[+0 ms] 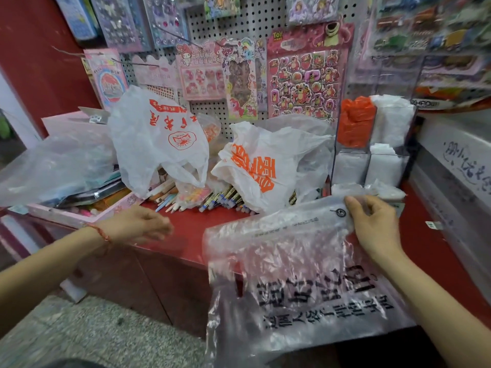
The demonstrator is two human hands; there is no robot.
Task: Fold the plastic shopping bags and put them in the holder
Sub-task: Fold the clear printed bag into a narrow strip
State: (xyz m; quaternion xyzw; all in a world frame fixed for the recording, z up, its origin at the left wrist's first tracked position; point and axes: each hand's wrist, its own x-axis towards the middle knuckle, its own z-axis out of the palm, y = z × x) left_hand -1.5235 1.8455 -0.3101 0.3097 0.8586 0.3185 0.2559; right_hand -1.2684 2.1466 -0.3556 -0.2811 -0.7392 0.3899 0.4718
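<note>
Clear printed bag [305,274], draped over desk [191,227] edge at 5 o'clock: light, limp, slippery film, likely best taken at corners; right hand [372,227] grip pinches its top edge, left hand [138,224] loose, empty.

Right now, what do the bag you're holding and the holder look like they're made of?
The printed bag, pinched by the right hand, looks like thin translucent plastic film: crinkled and glossy, with the red counter showing through. The holder seems to be rigid clear plastic, probably acrylic: straight see-through walls with bright edges.
</note>
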